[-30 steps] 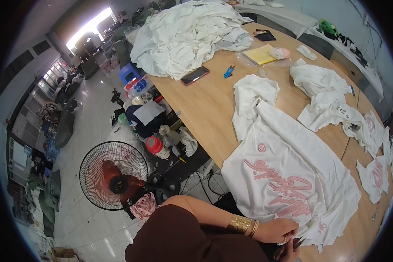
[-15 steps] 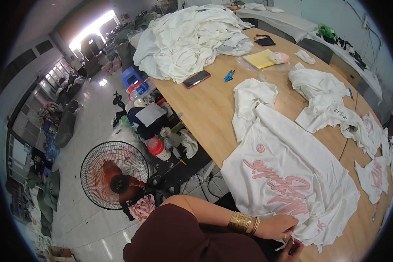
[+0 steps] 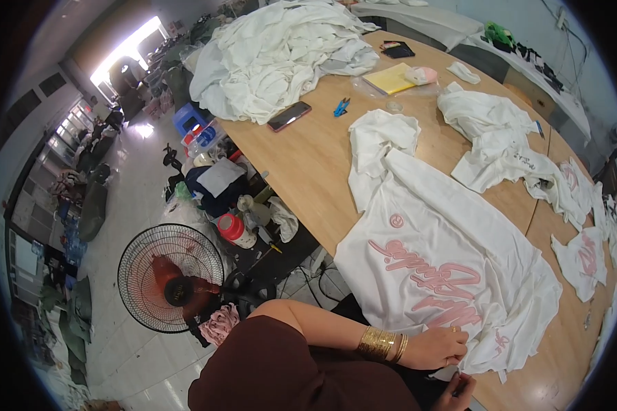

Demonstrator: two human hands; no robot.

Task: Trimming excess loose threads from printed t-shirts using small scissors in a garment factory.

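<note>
A white garment (image 3: 418, 274) with pink lettering lies spread on the wooden table, its lower end reaching the near edge. At that edge my left hand (image 3: 430, 348), with gold bangles at the wrist, has its fingers closed on the garment's edge. Just below it, low in the picture, is my right hand (image 3: 457, 392); its fingers are pinched together near a small flap of white cloth (image 3: 445, 372). Whether a small tool or thread sits between those fingers is too small to make out.
A big heap of white cloth (image 3: 274, 58) covers the far left of the table (image 3: 308, 157). Near it lie a phone (image 3: 289, 116), blue thread snips (image 3: 342, 107) and a yellow pad (image 3: 389, 79). More white pieces (image 3: 493, 137) lie right. A fan (image 3: 171, 277) stands at left.
The view has shifted slightly, so table things sit further left and higher. My hands have moved a little apart, and a white flap now shows between them.
</note>
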